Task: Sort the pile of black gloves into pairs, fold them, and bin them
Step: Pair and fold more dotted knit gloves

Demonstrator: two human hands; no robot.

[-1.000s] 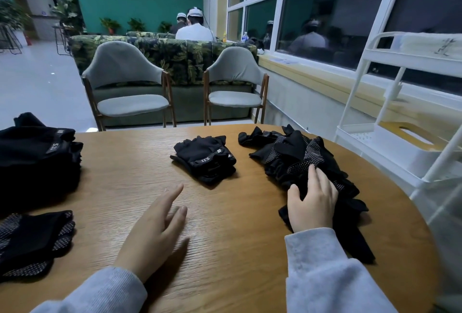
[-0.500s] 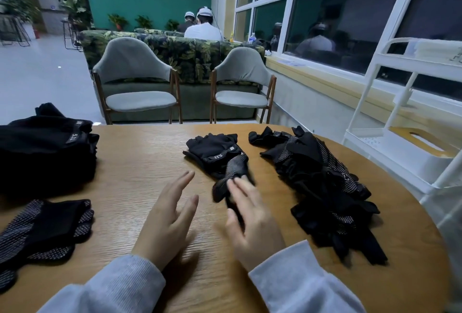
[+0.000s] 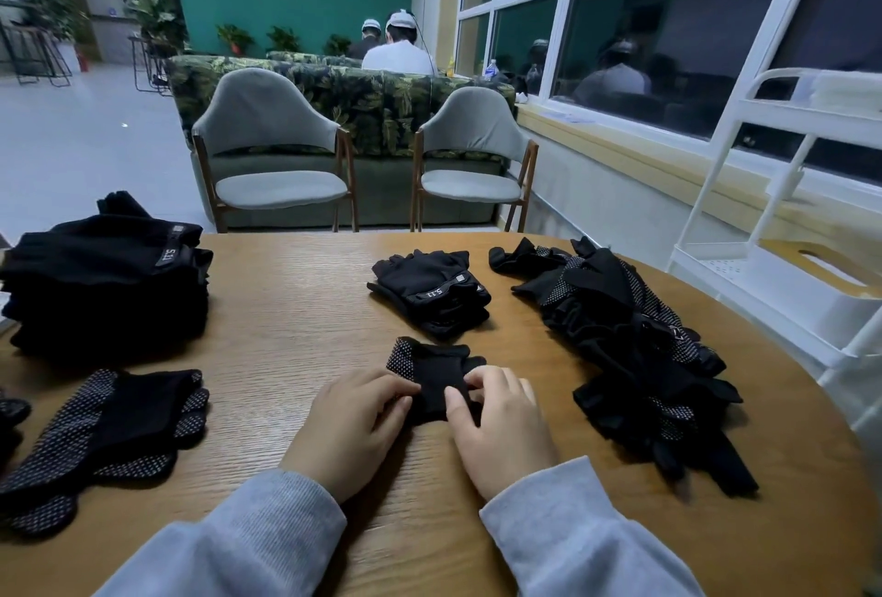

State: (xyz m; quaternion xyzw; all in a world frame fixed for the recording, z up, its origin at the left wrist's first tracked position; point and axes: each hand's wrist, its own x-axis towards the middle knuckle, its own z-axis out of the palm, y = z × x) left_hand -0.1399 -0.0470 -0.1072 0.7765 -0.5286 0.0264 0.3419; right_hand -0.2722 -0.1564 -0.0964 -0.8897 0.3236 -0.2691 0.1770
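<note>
Head view: I am flattening one glove on the tabletop (image 3: 296, 319).

My left hand (image 3: 353, 424) and right hand (image 3: 496, 424) are both pinching the black glove (image 3: 436, 372) at its near edge, fingers curled onto the fabric, probably to square it for folding. It is lying just in front of the folded pair (image 3: 432, 291); the unsorted pile (image 3: 635, 348) is waiting to the right, within reach.

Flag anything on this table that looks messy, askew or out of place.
Only the unsorted glove pile on the right looks messy: a loose tangle with one strap trailing toward the table edge. The stacks elsewhere lie neatly, and both hands hold one glove flat.
</note>
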